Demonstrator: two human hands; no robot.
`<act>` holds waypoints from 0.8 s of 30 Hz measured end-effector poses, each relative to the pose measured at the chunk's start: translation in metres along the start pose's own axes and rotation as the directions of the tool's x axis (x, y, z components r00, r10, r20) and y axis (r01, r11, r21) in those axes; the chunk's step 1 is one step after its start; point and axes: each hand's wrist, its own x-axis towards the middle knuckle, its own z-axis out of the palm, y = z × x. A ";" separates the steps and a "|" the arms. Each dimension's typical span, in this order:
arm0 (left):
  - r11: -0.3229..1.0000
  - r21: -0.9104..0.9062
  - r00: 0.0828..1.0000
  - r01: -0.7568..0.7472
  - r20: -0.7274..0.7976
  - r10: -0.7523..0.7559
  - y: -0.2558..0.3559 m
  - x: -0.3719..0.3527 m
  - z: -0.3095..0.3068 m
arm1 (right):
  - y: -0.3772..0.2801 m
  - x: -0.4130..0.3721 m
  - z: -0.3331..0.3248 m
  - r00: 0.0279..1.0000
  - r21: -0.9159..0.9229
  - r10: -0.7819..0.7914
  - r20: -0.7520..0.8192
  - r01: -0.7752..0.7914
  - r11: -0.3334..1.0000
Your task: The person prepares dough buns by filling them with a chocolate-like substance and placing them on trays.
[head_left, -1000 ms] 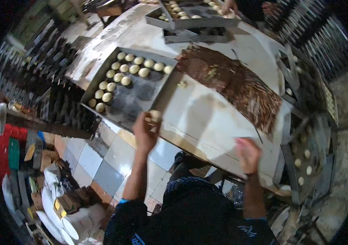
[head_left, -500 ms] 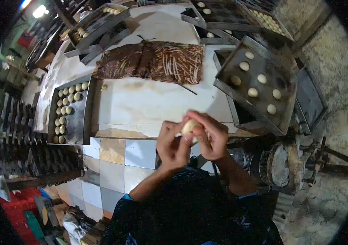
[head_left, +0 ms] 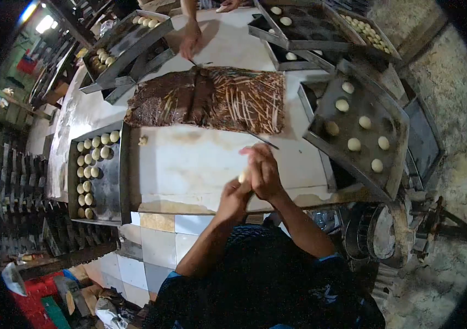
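Head view: dough ball (head_left: pixel 242 177) pinched between fingers (head_left: pixel 256 164).

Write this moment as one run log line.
left hand, right hand: pressed around dough ball | over: white table | nearby: left tray with dough pieces

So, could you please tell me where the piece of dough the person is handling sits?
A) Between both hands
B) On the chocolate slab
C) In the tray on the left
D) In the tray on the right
A: the pale dough piece shows pressed between the left hand and the right hand, held above the white table and not lying in either tray.
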 end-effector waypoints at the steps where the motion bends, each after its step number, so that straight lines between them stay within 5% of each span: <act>1: 0.983 -0.182 1.000 0.007 -0.017 -0.011 0.009 0.002 -0.005 | 0.007 0.004 0.010 0.998 0.089 0.046 0.049 -0.050 0.995; 2: 0.933 -0.361 0.999 0.008 -0.033 -0.021 0.018 0.004 -0.010 | 0.018 0.010 0.017 0.991 0.174 0.086 0.105 -0.104 0.979; 4: 0.907 -0.420 1.000 0.018 0.023 -0.009 0.034 0.009 -0.041 | 0.060 0.017 0.032 0.936 0.131 0.330 0.120 -0.345 0.929; 5: 0.887 -0.461 0.996 0.038 0.086 0.002 0.041 0.010 -0.058 | 0.086 0.024 0.033 0.937 -0.307 0.341 0.074 -0.304 0.902; 6: 0.881 -0.473 0.997 0.030 0.081 0.010 0.052 0.010 -0.069 | 0.112 0.022 0.032 0.998 -0.564 0.068 0.000 -0.056 0.824; 7: 0.906 -0.423 0.998 -0.020 0.040 0.041 0.065 0.009 -0.079 | 0.141 0.018 0.030 0.995 -0.650 0.082 0.064 -0.021 0.760; 8: 0.925 -0.373 0.997 -0.068 0.001 0.073 0.075 0.011 -0.089 | 0.139 0.028 0.028 0.952 -0.737 0.264 0.153 -0.068 0.673; 9: 0.913 -0.391 0.993 -0.111 -0.010 0.117 0.080 0.016 -0.100 | 0.142 0.032 0.032 0.961 -0.780 0.226 0.160 -0.017 0.625; 11: 0.892 -0.419 0.980 -0.170 0.021 0.196 0.093 0.026 -0.122 | 0.147 0.033 0.033 0.965 -0.825 0.192 0.181 0.042 0.563; 14: 0.891 -0.392 0.971 -0.228 -0.024 0.238 0.108 0.042 -0.153 | 0.138 0.047 0.029 0.928 -0.752 -0.163 0.334 0.367 0.547; 16: 0.904 -0.344 0.967 -0.254 -0.074 0.244 0.118 0.054 -0.165 | 0.106 0.066 0.039 0.882 -0.740 0.246 0.403 0.156 0.654; 18: 0.898 -0.317 0.949 -0.305 -0.175 0.261 0.119 0.062 -0.172 | 0.098 0.089 0.054 0.867 -0.703 0.222 0.446 0.187 0.686; 21: 0.888 -0.348 0.949 -0.301 -0.198 0.244 0.119 0.070 -0.177 | 0.108 0.128 0.089 0.871 -0.520 0.240 0.429 0.021 0.854; 24: 0.874 -0.362 0.941 -0.324 -0.215 0.260 0.118 0.074 -0.178 | 0.128 0.147 0.109 0.868 -0.626 0.130 0.480 0.234 0.744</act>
